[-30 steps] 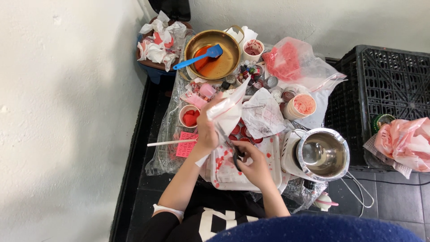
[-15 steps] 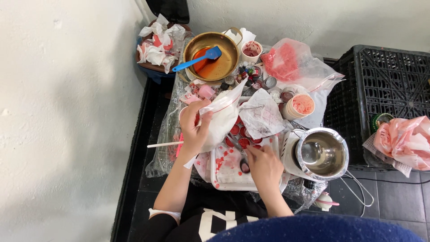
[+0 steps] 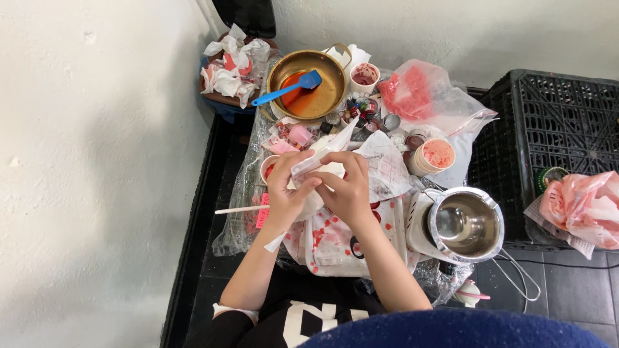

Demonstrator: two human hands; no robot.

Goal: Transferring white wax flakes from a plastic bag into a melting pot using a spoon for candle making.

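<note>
Both hands meet on a white plastic bag (image 3: 325,158) with a red seal strip, held above a red-stained white tray (image 3: 335,248). My left hand (image 3: 287,190) grips the bag from the left and below. My right hand (image 3: 348,187) pinches its upper part from the right. Black-handled scissors (image 3: 356,247) lie on the tray near my right forearm, partly hidden by it. A small cup holding red pieces (image 3: 267,169) peeks out just left of my left hand.
A brass bowl (image 3: 322,64) with orange liquid and a blue spatula (image 3: 284,90) stands at the back. Right of the tray is a steel pot (image 3: 465,224). Stacked paper cups (image 3: 435,154), small jars, a bag of red bits (image 3: 412,93), a tissue-filled bin (image 3: 232,67) and a black crate (image 3: 554,122) surround the work.
My right hand has laid the scissors on the tray and come up to the bag. The bag has been drawn in between both hands.
</note>
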